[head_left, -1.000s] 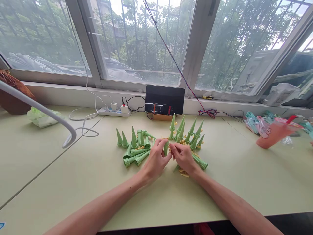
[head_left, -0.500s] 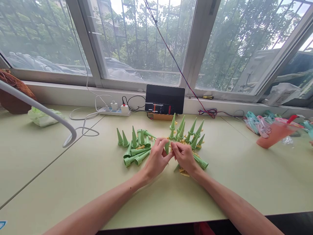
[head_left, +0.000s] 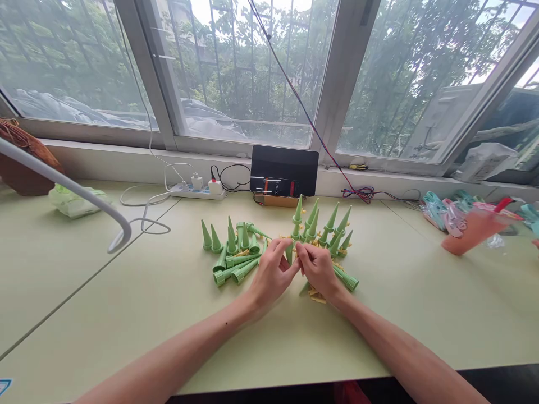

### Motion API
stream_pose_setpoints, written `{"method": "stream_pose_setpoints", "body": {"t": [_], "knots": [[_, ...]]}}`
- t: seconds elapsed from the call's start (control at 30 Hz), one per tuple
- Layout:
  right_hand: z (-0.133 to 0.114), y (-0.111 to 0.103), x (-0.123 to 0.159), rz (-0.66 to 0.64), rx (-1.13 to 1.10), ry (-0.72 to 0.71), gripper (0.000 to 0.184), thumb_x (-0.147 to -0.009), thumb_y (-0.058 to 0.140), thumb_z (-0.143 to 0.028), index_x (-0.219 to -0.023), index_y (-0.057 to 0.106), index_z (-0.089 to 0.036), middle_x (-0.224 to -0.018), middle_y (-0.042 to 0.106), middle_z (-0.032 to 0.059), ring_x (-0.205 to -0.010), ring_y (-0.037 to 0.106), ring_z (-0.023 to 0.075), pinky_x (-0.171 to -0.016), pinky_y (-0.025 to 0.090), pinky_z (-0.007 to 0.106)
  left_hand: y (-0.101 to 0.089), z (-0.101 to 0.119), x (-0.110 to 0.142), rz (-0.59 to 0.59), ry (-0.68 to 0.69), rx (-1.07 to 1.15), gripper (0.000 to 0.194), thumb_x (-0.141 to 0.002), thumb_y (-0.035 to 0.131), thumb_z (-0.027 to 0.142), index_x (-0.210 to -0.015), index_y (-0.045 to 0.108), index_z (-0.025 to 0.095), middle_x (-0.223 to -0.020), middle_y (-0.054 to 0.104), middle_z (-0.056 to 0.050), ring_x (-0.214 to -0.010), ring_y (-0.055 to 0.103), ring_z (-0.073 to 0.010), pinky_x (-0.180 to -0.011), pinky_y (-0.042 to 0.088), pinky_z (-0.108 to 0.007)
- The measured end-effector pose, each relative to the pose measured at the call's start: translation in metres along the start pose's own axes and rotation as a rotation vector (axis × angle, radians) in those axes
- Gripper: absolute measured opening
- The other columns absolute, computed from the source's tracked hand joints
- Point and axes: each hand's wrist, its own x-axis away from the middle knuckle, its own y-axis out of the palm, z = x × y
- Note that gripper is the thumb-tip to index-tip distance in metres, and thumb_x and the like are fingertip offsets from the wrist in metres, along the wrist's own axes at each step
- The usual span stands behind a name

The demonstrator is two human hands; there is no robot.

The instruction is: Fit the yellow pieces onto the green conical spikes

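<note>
My left hand (head_left: 270, 276) is closed around a green plastic plant watering spike (head_left: 289, 253), part of it hidden by the fingers. Pressed up close against it, my right hand (head_left: 319, 270) pinches a small yellow plastic piece (head_left: 296, 252), mostly covered by the fingertips. Left of the hands, green spikes (head_left: 231, 247) stand upright or lie on their sides. Behind and right of the hands is a group of upright spikes (head_left: 331, 219) with yellow pieces on them. Several loose yellow pieces (head_left: 317, 297) lie below my right wrist, beside a partly hidden spike.
A tablet (head_left: 284, 163) with a phone (head_left: 278, 187) before it leans at the window sill. A power strip (head_left: 197, 192) with white cables is to its left. A red drink cup (head_left: 474, 230) tilts at the right near plastic bags. A white curved bar (head_left: 84, 196) crosses the left.
My hands stay together in almost the same place. The held spike and the fingertips of my right hand have shifted very slightly; the other spikes have not moved.
</note>
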Motion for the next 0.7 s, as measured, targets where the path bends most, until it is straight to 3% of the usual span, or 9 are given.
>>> {"method": "stream_pose_setpoints", "body": {"t": [0.1,0.23,0.7], "knots": [[-0.0004,-0.0005,-0.0005,0.000,0.004,0.000,0.053,-0.099,0.043,-0.054,-0.057,0.043,-0.021,-0.046,0.045,-0.0031,-0.044,0.040,0.0108,-0.047,0.033,0.025,-0.0010,0.0035,0.0003,-0.029,-0.050,-0.007,0.024,-0.090,0.059,0.027,-0.113,0.055,0.021,-0.088,0.059,0.001,-0.056,0.050,-0.0065,-0.054,0.043,-0.021],[-0.0014,-0.0010,-0.0005,0.001,0.008,0.000,0.054,-0.099,0.042,-0.055,-0.057,0.043,-0.021,-0.046,0.046,-0.0027,-0.044,0.041,0.0113,-0.046,0.032,0.026,-0.0025,0.0065,0.0017,-0.103,-0.116,0.019,0.027,-0.093,0.054,0.031,-0.118,0.051,0.023,-0.065,0.048,0.008,-0.048,0.041,-0.0069,-0.048,0.033,-0.020],[-0.0026,-0.0003,0.0004,-0.005,-0.003,-0.004,0.052,-0.099,0.043,-0.051,-0.058,0.046,-0.021,-0.047,0.046,-0.0025,-0.044,0.041,0.0113,-0.047,0.033,0.026,0.0003,-0.0006,0.0026,-0.108,-0.072,0.043,0.024,-0.094,0.048,0.031,-0.116,0.047,0.023,-0.065,0.044,0.008,-0.050,0.042,-0.0078,-0.050,0.034,-0.020]]}}
